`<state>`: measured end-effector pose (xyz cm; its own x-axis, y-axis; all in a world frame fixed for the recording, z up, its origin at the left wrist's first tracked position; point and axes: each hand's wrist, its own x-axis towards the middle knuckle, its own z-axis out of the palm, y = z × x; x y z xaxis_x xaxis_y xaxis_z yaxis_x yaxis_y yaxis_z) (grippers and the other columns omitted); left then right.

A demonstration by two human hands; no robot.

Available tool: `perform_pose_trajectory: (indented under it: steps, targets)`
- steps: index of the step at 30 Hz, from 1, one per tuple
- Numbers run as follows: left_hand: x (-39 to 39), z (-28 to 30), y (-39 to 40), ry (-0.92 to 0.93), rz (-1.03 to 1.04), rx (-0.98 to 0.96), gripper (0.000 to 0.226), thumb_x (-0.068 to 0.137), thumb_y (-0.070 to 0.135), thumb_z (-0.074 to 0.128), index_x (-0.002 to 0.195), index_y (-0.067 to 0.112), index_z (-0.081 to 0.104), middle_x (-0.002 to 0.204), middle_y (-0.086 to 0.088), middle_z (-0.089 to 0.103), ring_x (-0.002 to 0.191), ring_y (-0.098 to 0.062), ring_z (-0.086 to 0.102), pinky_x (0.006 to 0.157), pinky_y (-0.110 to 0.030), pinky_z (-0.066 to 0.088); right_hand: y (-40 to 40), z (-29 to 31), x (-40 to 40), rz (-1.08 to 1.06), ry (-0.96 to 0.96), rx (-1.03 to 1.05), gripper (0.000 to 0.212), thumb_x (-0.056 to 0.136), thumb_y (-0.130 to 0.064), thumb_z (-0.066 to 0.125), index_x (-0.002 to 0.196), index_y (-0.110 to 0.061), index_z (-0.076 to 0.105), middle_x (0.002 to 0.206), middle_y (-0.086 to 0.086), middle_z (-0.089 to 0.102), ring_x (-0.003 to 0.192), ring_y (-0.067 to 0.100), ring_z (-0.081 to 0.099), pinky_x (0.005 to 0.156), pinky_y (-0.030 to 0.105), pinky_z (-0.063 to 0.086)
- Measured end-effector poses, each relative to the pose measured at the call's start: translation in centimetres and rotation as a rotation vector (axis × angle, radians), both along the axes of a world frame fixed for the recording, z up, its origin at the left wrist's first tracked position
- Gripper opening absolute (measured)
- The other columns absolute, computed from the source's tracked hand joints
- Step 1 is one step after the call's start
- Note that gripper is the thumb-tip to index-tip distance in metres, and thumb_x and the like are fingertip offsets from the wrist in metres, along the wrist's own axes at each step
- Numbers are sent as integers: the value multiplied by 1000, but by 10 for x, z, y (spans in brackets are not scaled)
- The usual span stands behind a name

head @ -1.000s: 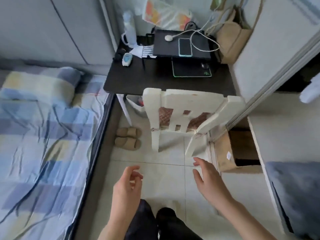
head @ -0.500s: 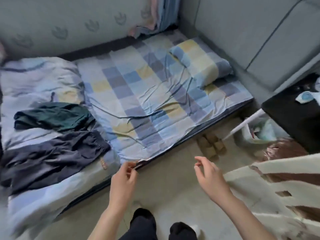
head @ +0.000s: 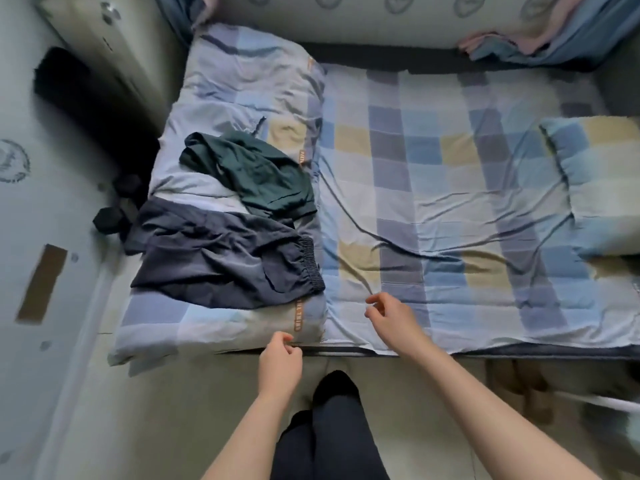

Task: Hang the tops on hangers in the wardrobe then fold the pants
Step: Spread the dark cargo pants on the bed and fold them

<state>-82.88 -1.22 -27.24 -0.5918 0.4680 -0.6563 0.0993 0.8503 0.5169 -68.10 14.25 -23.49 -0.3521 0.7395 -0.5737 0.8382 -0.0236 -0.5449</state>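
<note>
Now you stand at the bed (head: 450, 188), and both your hands are in front of you, holding nothing. Your left hand (head: 280, 364) is over the near edge of the bed, fingers loosely curled, close to the folded quilt (head: 242, 81) but not gripping it. Your right hand (head: 393, 322) hovers above the checked sheet, just right of the quilt, with fingers half bent and relaxed.

Two garments lie on the quilt, at the left part of the bed. The navy pants (head: 221, 258) are nearest to you. Their long axis runs left to right: the elastic waistband points to the right, toward the middle of the bed, and the legs go left, over the quilt edge. They are crumpled, not folded. The green garment (head: 252, 171) lies behind them, farther from you, slanting from far left to near right, and its near end touches the pants.

A pillow (head: 599, 181) lies at the right end of the bed. Your legs in dark pants show below, between your arms.
</note>
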Motion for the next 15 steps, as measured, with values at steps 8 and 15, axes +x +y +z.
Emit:
perform_pose_trajectory:
  steps: [8, 15]
  targets:
    - [-35, -74, 71, 38, -218, -191, 30, 90, 18, 53, 120, 19, 50, 125, -1, 51, 117, -23, 45, 95, -35, 42, 97, -95, -79, 202, -77, -106, 27, 95, -24, 46, 118, -16, 58, 99, -1, 64, 89, 15, 57, 72, 27, 41]
    - [-60, -146, 123, 187, -285, -208, 51, 93, 20, 50, 142, 22, 36, 147, 4, 35, 139, -20, 26, 109, -32, 30, 163, -178, -130, 300, -115, -102, 28, 94, -14, 49, 120, -8, 58, 109, 9, 65, 97, 21, 59, 83, 28, 45]
